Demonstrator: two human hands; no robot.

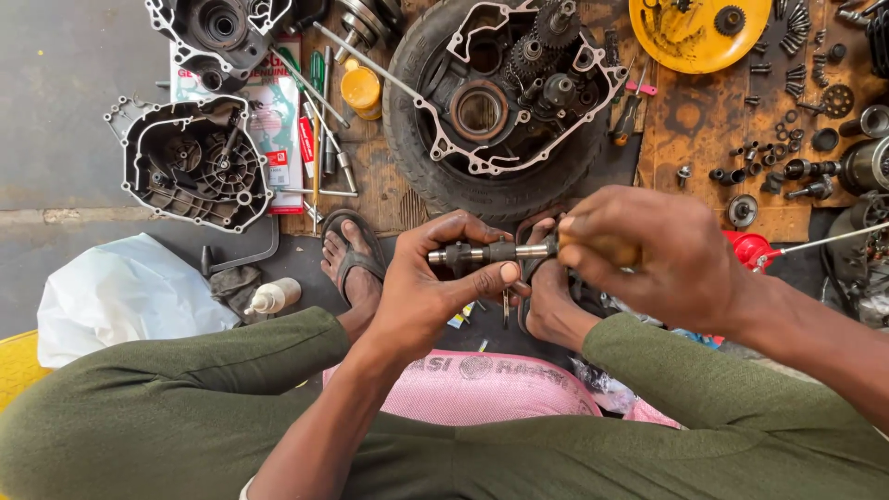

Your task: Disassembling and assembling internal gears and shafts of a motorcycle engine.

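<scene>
A short metal shaft (486, 252), level just below the tyre (421, 139) cradling an open engine case (519, 93), is pinched in the left hand (435, 278), while the right hand (648, 255) closes around a wooden-handled tool (607, 248) at its end.

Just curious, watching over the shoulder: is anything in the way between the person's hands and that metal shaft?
Nothing visible. The left hand already grips the metal shaft around its dark end, and the right hand closes over its other end together with a wooden handle. The shaft hangs above the sandalled feet.
</scene>
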